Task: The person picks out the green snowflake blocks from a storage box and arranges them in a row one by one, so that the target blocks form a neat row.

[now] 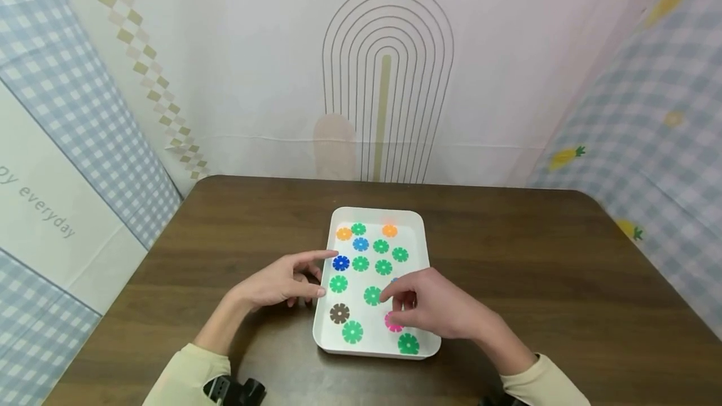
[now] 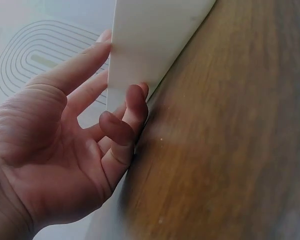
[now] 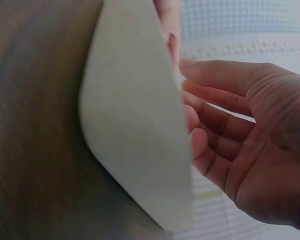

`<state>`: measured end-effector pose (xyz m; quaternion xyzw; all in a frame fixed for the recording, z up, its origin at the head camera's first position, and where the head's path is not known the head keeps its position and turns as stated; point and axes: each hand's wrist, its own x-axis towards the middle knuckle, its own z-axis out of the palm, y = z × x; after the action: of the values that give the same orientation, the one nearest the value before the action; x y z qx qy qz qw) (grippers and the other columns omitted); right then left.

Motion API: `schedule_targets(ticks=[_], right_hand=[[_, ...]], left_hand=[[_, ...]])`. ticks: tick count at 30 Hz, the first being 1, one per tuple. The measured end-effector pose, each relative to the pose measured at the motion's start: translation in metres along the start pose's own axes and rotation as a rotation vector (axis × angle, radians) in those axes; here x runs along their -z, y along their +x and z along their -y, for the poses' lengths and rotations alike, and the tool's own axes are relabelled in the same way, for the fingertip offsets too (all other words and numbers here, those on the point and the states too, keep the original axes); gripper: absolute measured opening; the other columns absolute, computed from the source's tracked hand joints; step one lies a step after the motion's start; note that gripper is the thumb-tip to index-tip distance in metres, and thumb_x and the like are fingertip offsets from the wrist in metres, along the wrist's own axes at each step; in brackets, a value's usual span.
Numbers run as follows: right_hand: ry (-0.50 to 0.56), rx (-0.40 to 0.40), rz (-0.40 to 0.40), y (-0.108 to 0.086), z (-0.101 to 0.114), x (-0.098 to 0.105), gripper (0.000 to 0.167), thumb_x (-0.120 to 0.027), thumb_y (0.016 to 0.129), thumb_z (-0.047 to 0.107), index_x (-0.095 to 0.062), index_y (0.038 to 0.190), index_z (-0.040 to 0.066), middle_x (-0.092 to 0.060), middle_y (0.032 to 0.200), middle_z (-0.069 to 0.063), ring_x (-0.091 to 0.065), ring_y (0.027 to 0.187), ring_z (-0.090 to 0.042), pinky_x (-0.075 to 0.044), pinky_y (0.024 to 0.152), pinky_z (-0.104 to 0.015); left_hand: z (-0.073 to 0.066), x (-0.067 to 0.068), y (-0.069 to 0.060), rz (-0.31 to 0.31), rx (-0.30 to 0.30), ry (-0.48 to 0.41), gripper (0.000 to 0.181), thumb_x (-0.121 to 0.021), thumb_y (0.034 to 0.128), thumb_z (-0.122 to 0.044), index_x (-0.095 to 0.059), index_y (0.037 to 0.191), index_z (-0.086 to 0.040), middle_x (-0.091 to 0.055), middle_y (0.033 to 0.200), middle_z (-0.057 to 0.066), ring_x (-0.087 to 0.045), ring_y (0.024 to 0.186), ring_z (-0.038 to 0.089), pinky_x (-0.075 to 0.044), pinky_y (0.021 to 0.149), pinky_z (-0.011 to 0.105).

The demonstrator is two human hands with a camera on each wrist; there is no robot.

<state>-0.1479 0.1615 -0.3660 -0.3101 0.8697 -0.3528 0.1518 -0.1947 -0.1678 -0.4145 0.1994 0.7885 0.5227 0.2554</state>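
Observation:
A white tray (image 1: 414, 299) holds several flat, notched plastic discs, spread out singly. At its left side, my left hand (image 1: 282, 282) has the index finger and thumb reaching to the rim, the other fingers bent low beside the outer wall. In the left wrist view, the tray wall (image 2: 145, 45) stands right against those fingertips. Over the tray's right part hovers my right hand (image 1: 434, 302), fingers loosely bent, thumb by a pink disc (image 1: 394, 322) and index fingertip near a green disc (image 1: 372, 296). I see nothing between its fingers. A blue disc is mostly hidden behind this hand.
Other discs include a dark blue one (image 1: 341, 263), a brown one (image 1: 340, 313) and an orange one (image 1: 389, 230). The tray stands on a dark wooden table (image 1: 507, 237). Patterned cloth (image 1: 254, 67) hangs behind and at both sides.

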Motion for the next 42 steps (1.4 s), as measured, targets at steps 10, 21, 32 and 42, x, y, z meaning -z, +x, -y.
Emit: schedule_targets(ticks=[10, 21, 32, 42], right_hand=[[-0.001, 0.002, -0.023, 0.016, 0.011, -0.032, 0.017, -0.084, 0.089, 0.012, -0.08, 0.105, 0.009, -0.064, 0.073, 0.013, -0.055, 0.069, 0.002, -0.051, 0.069, -0.02], [-0.13, 0.0, -0.045, 0.026, 0.013, -0.051, 0.017, -0.084, 0.082, 0.01, -0.08, 0.098, 0.013, -0.056, 0.065, 0.019, -0.051, 0.064, 0.006, -0.042, 0.082, -0.025], [-0.117, -0.044, -0.011, 0.031, 0.014, -0.058, 0.022, -0.088, 0.083, 0.016, -0.081, 0.103, 0.012, -0.055, 0.063, 0.014, -0.049, 0.064, 0.001, -0.043, 0.068, -0.021], [-0.12, -0.025, -0.003, 0.032, 0.014, -0.062, 0.024, -0.089, 0.083, 0.017, -0.08, 0.105, 0.011, -0.053, 0.063, 0.014, -0.047, 0.063, 0.002, -0.042, 0.063, -0.019]], left_hand=[[-0.001, -0.001, 0.002, -0.016, 0.025, -0.016, 0.069, -0.08, 0.0956, -0.022, -0.05, 0.158, -0.023, -0.057, 0.132, 0.019, -0.058, 0.065, 0.018, -0.05, 0.054, 0.029], [-0.001, -0.003, 0.002, -0.028, 0.045, -0.031, 0.069, -0.081, 0.0946, -0.023, -0.052, 0.157, -0.023, -0.056, 0.136, 0.019, -0.061, 0.065, 0.02, -0.053, 0.057, 0.032], [-0.001, -0.003, 0.0, -0.033, 0.057, -0.04, 0.07, -0.081, 0.0945, -0.023, -0.051, 0.158, -0.023, -0.056, 0.135, 0.019, -0.061, 0.066, 0.02, -0.054, 0.059, 0.032], [0.0, -0.002, -0.001, -0.035, 0.059, -0.045, 0.07, -0.081, 0.0942, -0.024, -0.052, 0.157, -0.024, -0.055, 0.135, 0.019, -0.061, 0.066, 0.02, -0.054, 0.059, 0.032]])
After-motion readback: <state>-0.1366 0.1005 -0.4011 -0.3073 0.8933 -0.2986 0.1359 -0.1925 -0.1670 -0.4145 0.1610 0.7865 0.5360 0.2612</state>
